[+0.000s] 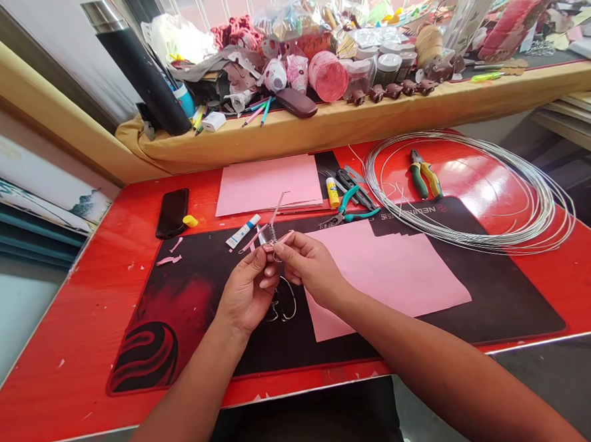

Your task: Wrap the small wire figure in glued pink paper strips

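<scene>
My left hand [249, 287] and my right hand [311, 263] are close together over the mat, both closed with fingertips pinched. Between them is a small wire frame [272, 232] with a coiled section and pink paper strips around its arms. One thin wrapped arm rises upward from it, and others stick out to the sides. Bent wire loops [291, 300] show just below my hands; whether they join the frame is hidden. Behind my left hand lies a white and blue glue tube [243, 231]. Pink paper sheets [393, 268] lie under and beside my right hand.
On the red table [72, 328] lie a black mat [505, 301], a phone [172, 212], more pink paper [268, 182], a glue stick [332, 193], teal-handled pliers [347, 204], green-yellow pliers [425, 176] and a large wire coil [549, 199]. A cluttered ledge [369, 120] runs behind.
</scene>
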`<move>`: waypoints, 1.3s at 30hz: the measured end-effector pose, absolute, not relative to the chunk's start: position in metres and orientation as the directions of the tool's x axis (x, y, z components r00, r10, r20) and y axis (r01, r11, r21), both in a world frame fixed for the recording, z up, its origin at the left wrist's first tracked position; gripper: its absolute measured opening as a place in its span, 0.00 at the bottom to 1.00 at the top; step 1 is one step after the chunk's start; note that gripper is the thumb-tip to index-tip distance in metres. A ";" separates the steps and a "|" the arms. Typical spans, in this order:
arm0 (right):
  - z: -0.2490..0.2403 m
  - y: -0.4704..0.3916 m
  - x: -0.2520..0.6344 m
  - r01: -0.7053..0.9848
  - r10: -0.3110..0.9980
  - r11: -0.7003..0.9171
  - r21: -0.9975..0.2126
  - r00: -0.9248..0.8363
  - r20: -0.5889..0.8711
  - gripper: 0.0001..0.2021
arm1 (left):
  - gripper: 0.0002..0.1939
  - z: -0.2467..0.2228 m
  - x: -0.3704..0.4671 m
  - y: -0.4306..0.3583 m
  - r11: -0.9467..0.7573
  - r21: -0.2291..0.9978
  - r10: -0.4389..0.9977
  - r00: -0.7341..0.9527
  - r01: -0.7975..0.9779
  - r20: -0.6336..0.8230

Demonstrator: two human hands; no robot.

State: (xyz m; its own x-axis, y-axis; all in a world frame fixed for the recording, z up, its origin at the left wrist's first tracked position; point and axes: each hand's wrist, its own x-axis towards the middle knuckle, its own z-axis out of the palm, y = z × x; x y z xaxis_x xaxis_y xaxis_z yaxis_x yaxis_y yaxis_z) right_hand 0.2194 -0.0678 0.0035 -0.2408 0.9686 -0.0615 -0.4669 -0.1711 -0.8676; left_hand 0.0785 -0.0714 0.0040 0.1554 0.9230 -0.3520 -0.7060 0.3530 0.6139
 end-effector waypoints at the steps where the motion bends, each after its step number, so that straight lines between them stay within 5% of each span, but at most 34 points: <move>1: 0.003 -0.068 0.220 -0.473 0.968 -0.176 -0.864 -0.241 -0.065 0.19 | 0.18 0.004 0.078 -0.071 0.354 0.621 0.924 0.155 -0.699 -0.351; 21: 0.003 -0.068 0.218 -0.516 0.952 -0.270 -0.813 -0.270 -0.145 0.20 | 0.19 0.006 0.082 -0.075 0.267 0.780 0.951 0.027 -0.565 -0.307; 32: 0.004 -0.068 0.220 -0.457 0.965 -0.203 -0.866 -0.245 -0.097 0.19 | 0.20 0.011 0.083 -0.075 0.258 0.753 0.956 0.046 -0.605 -0.290; 39: 0.000 -0.069 0.218 -0.431 0.951 -0.221 -0.875 -0.294 -0.096 0.20 | 0.13 0.012 0.081 -0.073 0.338 0.658 0.912 0.062 -0.673 -0.404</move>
